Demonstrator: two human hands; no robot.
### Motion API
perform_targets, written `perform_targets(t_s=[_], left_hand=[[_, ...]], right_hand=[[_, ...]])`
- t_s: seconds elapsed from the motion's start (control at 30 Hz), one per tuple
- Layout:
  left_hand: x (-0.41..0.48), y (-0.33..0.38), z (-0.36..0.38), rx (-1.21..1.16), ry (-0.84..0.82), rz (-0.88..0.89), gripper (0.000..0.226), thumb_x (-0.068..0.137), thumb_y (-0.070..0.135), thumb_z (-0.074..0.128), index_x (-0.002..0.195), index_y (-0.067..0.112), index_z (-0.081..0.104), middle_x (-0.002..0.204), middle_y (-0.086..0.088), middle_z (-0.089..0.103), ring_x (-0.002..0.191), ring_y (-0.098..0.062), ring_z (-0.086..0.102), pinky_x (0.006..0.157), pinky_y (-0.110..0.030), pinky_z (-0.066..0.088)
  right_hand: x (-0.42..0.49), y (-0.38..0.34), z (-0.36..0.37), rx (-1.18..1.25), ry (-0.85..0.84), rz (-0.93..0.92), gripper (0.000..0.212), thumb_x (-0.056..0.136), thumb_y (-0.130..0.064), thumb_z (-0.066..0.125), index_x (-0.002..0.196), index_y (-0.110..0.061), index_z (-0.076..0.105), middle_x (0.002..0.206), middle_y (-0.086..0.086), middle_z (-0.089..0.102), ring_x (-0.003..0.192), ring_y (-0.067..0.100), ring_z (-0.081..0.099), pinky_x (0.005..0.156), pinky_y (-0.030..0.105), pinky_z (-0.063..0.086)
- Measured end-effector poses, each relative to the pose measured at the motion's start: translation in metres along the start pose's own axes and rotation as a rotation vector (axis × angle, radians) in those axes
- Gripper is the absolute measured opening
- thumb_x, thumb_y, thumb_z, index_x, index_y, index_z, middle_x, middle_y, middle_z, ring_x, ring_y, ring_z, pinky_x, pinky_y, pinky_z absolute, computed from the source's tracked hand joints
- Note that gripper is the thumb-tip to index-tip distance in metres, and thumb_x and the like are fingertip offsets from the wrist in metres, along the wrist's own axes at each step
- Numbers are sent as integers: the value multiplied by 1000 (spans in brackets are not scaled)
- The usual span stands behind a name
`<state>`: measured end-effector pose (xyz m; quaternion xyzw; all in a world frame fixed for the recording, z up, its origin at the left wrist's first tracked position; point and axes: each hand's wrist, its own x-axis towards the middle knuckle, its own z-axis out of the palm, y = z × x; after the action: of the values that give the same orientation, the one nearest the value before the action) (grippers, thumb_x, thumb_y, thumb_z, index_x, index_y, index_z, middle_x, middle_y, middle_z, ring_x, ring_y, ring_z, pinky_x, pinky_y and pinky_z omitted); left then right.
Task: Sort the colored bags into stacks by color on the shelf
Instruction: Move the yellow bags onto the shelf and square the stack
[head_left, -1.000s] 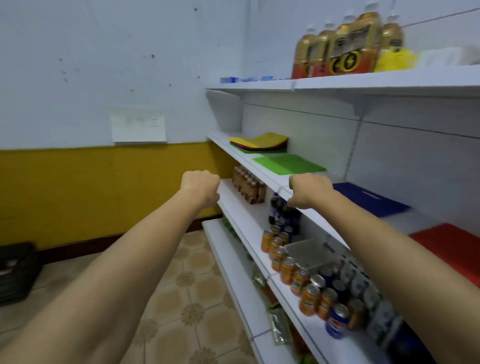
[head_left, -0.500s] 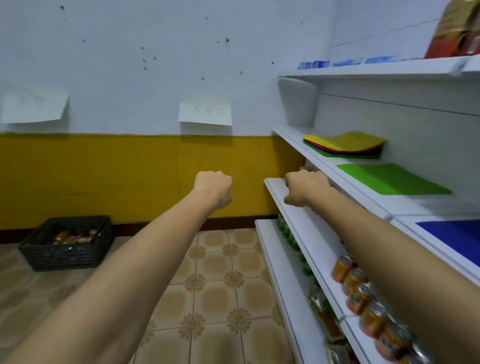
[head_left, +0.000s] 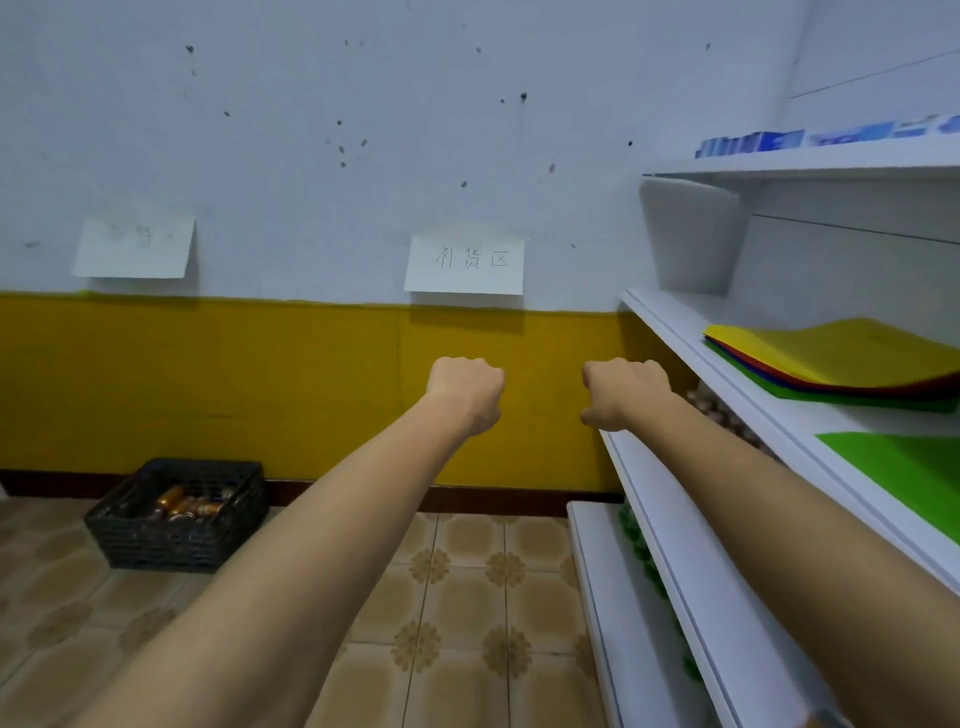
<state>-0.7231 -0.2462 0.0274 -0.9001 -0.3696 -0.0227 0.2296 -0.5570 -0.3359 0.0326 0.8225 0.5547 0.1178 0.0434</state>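
Note:
A mixed pile of flat bags (head_left: 841, 361), yellow on top with red, blue and green edges below, lies on the white shelf (head_left: 727, 374) at the right. Nearer on the same shelf lies a flat green bag (head_left: 904, 473). My left hand (head_left: 465, 389) and my right hand (head_left: 623, 392) are stretched out in front of me as fists, holding nothing. Both hover in the air left of the shelf, in front of the yellow wall band.
A black basket (head_left: 176, 519) with cans stands on the tiled floor at the left by the wall. Two paper notes (head_left: 464, 265) hang on the wall. Lower white shelves (head_left: 670, 571) run along the right; small blue packs (head_left: 753, 143) sit on the top shelf.
The view has swung left, away from the shelf. The blue and red bags and the cans have left the frame. Both fists stay stretched out and empty.

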Motion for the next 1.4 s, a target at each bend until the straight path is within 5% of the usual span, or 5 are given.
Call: perform_targets(t_s=[0.33, 0.57, 0.87, 1.1, 1.4], left_hand=[[113, 12, 15, -56, 26, -20, 22, 98, 34, 46, 102, 15, 58, 75, 0, 52, 70, -22, 55, 52, -28, 37], [203, 97, 0, -116, 134, 177, 21, 97, 28, 44, 109, 17, 58, 111, -7, 64, 101, -29, 61, 65, -30, 37], [356, 229, -19, -196, 319, 486, 21, 98, 19, 41, 113, 15, 54, 109, -6, 61, 97, -27, 61, 62, -30, 33], [486, 290, -5, -290, 345, 657, 24, 97, 18, 43, 116, 14, 56, 118, -9, 60, 108, -29, 58, 69, -32, 38], [584, 359, 18, -518, 197, 878, 41, 99, 40, 37, 129, 16, 53, 127, -8, 54, 119, -28, 46, 84, -39, 44]], right_hand=[[68, 87, 25, -71, 40, 120, 10, 90, -27, 50, 93, -17, 50, 88, 1, 58, 78, 22, 52, 74, 33, 32], [49, 192, 41, -147, -15, 446, 18, 89, -27, 51, 104, -17, 56, 99, 4, 61, 89, 26, 56, 71, 29, 33], [45, 312, 72, -171, -77, 918, 26, 92, -24, 46, 113, -17, 61, 119, 7, 62, 111, 27, 58, 92, 34, 38], [90, 356, 96, -33, -144, 1254, 37, 96, -40, 43, 122, -16, 55, 123, 9, 58, 113, 29, 57, 86, 32, 39], [131, 383, 148, 335, -25, 1583, 68, 87, -76, 25, 69, -16, 52, 95, 13, 69, 90, 29, 65, 80, 34, 48]])
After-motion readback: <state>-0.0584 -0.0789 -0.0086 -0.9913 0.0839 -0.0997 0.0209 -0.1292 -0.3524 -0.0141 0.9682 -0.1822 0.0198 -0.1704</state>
